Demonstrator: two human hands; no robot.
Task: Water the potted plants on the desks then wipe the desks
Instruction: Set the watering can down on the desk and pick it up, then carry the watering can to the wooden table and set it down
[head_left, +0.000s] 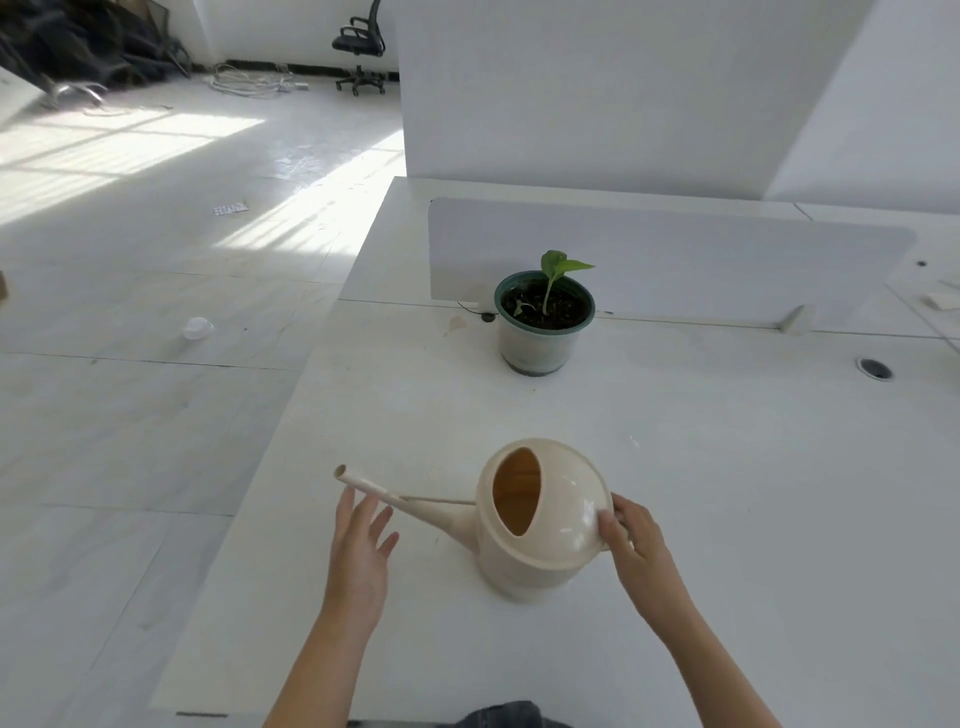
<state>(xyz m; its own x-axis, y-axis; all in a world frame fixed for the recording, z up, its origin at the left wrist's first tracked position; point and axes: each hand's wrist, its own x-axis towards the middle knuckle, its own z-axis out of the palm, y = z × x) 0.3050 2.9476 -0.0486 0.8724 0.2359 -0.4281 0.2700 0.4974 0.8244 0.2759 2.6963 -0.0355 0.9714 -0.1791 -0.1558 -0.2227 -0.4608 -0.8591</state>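
Black office chair (359, 47), floor cables (249, 83)

The watering can (550, 525) in my grip is smooth cream plastic, glossy enough to catch bright highlights on its dome. The desk (727, 493) under it is white, matt and smooth. The far pot (537, 345) looks like thin plastic, dark green at the rim, cloudy and pale on its wall, holding rough, crumbly dark soil (563, 306). The floor (156, 260) on the left shines.

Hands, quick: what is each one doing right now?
Left hand: open, fingers spread by the spout of the watering can, holding nothing.
Right hand: closed, gripping the watering can at its back.
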